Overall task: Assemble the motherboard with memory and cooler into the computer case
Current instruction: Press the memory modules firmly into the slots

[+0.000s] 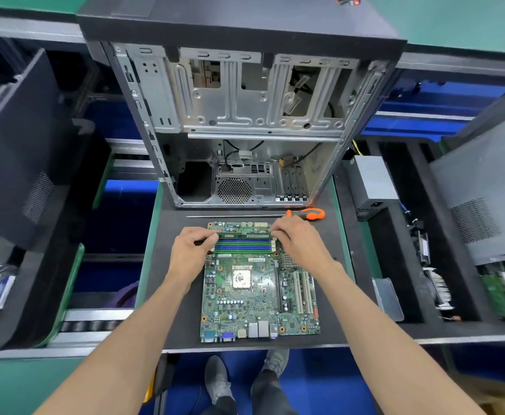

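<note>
A green motherboard (245,301) lies flat on the dark mat in front of me, its bare CPU (242,277) in the middle. A green memory stick (245,235) lies lengthwise over the far slot, above the blue and green slots (243,246). My left hand (192,250) pinches the stick's left end and my right hand (297,239) pinches its right end. Beyond the board stands the open computer case (239,121), its inside facing me.
An orange-handled screwdriver (305,213) lies between board and case. A grey power supply (371,187) sits to the right, with heatsinks and more boards (499,295) in trays further right. Other cases (14,151) stand at the left. The mat's near edge (245,344) is close to the board.
</note>
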`<control>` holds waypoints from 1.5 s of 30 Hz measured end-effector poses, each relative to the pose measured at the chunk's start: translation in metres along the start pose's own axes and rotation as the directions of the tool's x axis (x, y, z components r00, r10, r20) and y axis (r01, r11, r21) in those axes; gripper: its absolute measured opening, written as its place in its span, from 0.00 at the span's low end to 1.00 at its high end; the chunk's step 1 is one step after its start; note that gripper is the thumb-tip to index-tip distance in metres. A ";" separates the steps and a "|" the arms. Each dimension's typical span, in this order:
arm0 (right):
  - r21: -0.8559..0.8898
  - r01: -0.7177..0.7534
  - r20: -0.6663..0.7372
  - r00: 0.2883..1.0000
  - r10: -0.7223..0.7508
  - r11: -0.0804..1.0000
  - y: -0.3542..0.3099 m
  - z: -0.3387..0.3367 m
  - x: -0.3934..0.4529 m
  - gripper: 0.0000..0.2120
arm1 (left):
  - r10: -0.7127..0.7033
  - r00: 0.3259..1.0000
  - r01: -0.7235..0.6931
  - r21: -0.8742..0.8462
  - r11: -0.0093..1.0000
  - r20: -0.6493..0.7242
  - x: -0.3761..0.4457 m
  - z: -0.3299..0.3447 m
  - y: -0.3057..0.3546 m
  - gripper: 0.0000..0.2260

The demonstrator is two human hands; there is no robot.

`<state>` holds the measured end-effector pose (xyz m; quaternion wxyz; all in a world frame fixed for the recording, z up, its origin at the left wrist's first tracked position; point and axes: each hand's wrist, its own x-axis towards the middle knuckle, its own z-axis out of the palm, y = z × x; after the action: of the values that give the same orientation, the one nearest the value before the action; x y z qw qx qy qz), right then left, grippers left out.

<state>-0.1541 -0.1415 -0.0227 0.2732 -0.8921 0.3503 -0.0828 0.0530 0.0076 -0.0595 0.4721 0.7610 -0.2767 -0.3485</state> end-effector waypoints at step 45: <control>0.463 -0.720 0.165 0.643 0.748 0.517 -0.028 0.000 0.020 0.15 | -0.360 0.928 0.364 0.027 0.931 -0.096 0.022 0.004 0.023 0.09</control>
<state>-0.1229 -0.1380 -0.0087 0.4882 -0.5576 0.6677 -0.0700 0.0609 -0.0210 -0.0456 0.3945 0.8240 -0.1179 -0.3891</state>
